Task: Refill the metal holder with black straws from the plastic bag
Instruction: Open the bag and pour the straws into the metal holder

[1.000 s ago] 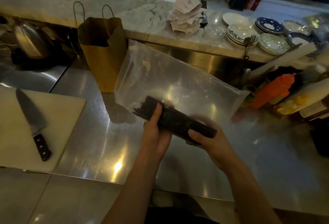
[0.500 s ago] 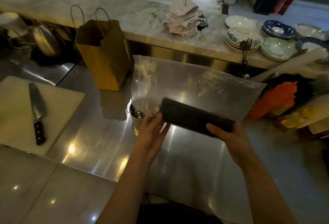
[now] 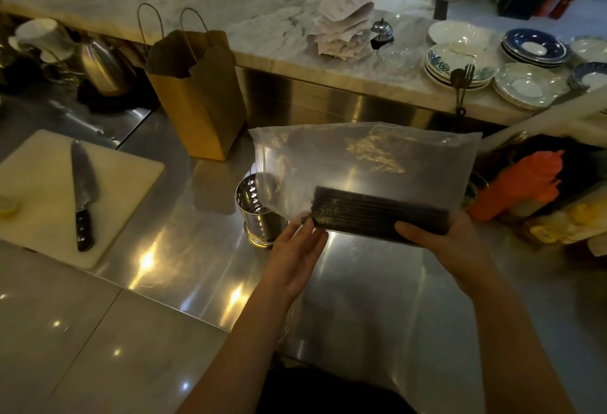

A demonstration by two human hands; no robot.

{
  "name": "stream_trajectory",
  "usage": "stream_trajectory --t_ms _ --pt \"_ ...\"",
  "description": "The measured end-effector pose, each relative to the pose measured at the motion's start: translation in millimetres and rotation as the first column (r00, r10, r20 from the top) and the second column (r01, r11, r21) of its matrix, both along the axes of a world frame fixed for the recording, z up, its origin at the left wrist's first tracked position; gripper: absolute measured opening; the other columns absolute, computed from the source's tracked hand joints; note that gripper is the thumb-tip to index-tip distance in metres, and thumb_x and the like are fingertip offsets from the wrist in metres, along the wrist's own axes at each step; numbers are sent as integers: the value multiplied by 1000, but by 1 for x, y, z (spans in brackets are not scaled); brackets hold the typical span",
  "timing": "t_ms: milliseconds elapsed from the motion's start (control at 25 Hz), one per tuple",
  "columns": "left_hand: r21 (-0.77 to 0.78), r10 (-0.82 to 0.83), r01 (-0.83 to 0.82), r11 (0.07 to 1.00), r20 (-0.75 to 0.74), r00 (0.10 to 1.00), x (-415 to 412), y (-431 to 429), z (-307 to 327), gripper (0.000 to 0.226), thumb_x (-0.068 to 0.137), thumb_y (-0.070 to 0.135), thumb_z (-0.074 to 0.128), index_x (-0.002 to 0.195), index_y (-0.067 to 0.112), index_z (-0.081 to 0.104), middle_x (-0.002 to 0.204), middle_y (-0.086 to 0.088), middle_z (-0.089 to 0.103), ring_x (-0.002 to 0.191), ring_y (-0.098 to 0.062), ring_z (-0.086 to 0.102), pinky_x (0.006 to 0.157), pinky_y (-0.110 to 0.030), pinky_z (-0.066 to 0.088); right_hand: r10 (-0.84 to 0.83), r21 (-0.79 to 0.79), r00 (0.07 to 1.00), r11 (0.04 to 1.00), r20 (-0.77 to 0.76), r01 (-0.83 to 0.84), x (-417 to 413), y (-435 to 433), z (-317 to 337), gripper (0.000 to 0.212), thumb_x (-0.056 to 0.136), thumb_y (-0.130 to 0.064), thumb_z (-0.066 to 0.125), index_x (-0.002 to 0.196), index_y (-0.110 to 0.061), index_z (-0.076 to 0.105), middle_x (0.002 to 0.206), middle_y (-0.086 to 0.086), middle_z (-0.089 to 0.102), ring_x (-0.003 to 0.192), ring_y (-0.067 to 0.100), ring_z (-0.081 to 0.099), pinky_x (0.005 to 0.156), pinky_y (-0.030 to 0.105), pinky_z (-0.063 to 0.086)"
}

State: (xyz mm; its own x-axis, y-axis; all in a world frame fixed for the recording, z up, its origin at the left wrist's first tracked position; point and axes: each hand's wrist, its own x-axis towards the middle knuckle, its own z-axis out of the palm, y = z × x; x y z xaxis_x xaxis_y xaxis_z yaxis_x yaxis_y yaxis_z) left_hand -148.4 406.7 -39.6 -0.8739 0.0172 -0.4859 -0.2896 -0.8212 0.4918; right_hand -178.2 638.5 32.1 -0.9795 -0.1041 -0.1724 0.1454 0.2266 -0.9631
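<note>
Plastic bag (image 3: 361,164) has risen, uncovering metal holder (image 3: 258,213) beside paper bag (image 3: 197,98).

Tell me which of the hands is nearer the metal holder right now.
Left. The left hand sits just right of the metal holder, fingertips at the straws' end; the right hand grips the bundle's far end, farther right.

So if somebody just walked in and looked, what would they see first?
Probably the big clear plastic bag held up in the middle, with a bundle of black straws lying along its bottom, gripped by the right hand. Then the shiny metal holder with holes, just left of it, and the knife on the cutting board at far left.
</note>
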Motion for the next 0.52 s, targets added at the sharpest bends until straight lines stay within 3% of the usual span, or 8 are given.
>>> stream_trajectory --t_ms 240,520 --pt "48 -37 37 998 2 999 -13 -14 1 28 99 4 46 125 3 57 114 -11 67 112 -21 62 96 -30 52 23 96 998 995 -60 -17 -4 -19 18 31 77 -9 74 92 -35 66 83 -17 71 79 -10 66 62 8 51" --pt "112 -43 42 993 0 999 -24 -29 -3 24 99 4 47 118 5 61 112 -10 68 105 -18 66 92 -28 54 58 286 994 958 -89 -30 -6 -40 31 35 75 -24 75 109 -24 67 97 -5 69 87 3 66 72 23 51"
